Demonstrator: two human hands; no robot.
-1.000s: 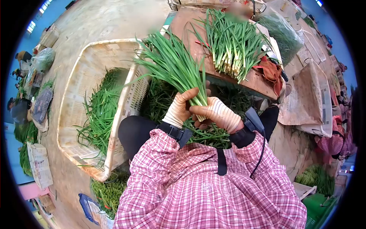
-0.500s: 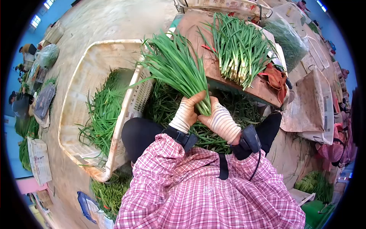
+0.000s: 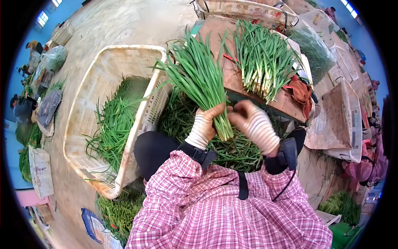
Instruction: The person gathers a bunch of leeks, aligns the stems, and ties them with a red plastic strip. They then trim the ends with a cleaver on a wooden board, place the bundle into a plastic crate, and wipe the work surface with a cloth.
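Our left hand [image 3: 205, 124] has its grip closed around the pale stem ends of the chive bunch [image 3: 199, 74], probably so the leaves fan free toward 11 o'clock. Our right hand [image 3: 255, 124] curls beside the stems at 3 o'clock; we cannot tell whether its grip pinches them.

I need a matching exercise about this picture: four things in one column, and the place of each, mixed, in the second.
1. held bunch of greens
2. loose greens with white ends
3. red cloth
4. white crate

a. beside the knee, greens inside
b. in the left hand
c. spread on the brown board
d. at the board's right edge

Pairs: 1-b; 2-c; 3-d; 4-a.
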